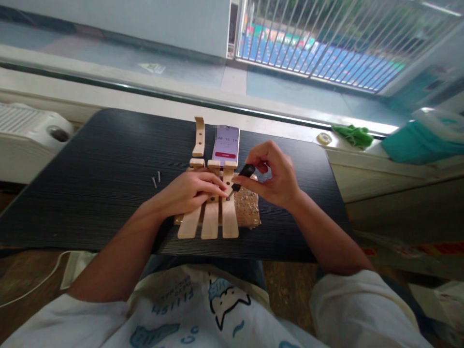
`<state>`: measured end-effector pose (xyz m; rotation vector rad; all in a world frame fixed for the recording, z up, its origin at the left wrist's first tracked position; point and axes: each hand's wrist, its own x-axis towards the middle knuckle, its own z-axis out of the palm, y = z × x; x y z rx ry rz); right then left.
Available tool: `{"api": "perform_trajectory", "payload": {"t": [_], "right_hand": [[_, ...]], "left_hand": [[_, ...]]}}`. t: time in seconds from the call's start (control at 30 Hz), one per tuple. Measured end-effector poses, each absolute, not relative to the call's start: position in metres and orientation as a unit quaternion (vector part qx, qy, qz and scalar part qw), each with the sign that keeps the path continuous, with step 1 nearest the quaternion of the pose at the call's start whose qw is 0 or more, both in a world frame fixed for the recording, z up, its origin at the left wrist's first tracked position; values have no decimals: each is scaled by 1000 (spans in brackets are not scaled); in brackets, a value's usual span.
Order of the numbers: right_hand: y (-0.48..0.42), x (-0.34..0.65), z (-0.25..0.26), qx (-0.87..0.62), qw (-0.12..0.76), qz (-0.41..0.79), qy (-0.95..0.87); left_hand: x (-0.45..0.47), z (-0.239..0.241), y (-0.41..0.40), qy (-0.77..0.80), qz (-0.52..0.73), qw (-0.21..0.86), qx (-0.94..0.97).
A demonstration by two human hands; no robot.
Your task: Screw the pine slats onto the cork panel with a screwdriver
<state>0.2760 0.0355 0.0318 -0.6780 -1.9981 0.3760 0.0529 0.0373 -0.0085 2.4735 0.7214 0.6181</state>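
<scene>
A black-handled screwdriver [247, 172] is gripped in my right hand [277, 174], its tip at a hole near the middle of the rightmost wooden slat [229, 220]. My left hand [195, 190] lies across the wooden slats with fingers stretched out, the fingertips close to the screwdriver tip. Three pale slats with hooked far ends lie side by side. They rest on a brown, plastic-wrapped block [248, 205]. Beyond them lies a separate curved wooden piece [199, 137] with two holes. Two screws [156, 179] lie left of my left hand.
A phone [226, 145] showing a timer lies just beyond the slats on the black table [108, 169]. Along the sill at the right are a tape roll [324, 138], a green cloth [353, 135] and a teal container [409, 140]. A white appliance [32, 130] stands at the left.
</scene>
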Motion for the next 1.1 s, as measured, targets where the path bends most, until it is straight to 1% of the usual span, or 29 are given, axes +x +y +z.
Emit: {"api": "perform_trajectory", "payload": {"t": [0.17,0.4,0.57,0.73,0.9,1.0,1.1], "right_hand": [[39,276,29,-225,502,131,-825],[39,285,40,-195,429,135,-871],[40,288,45,-193,379,187,-886],[39,289,43,-174,357,266,-878],[38,289,39,-203,339,337,-855],[38,288,39,-183,352,338,-854],[39,288,41,-182,369,303,-860]], "left_hand": [[53,-8,37,266,226,243,905],[53,-8,37,263,232,248,903],[53,-8,38,264,234,249,902],[53,-9,38,270,225,255,901],[53,-9,37,263,232,250,903],[53,-9,37,259,240,248,902],[53,-9,38,258,243,248,902]]}}
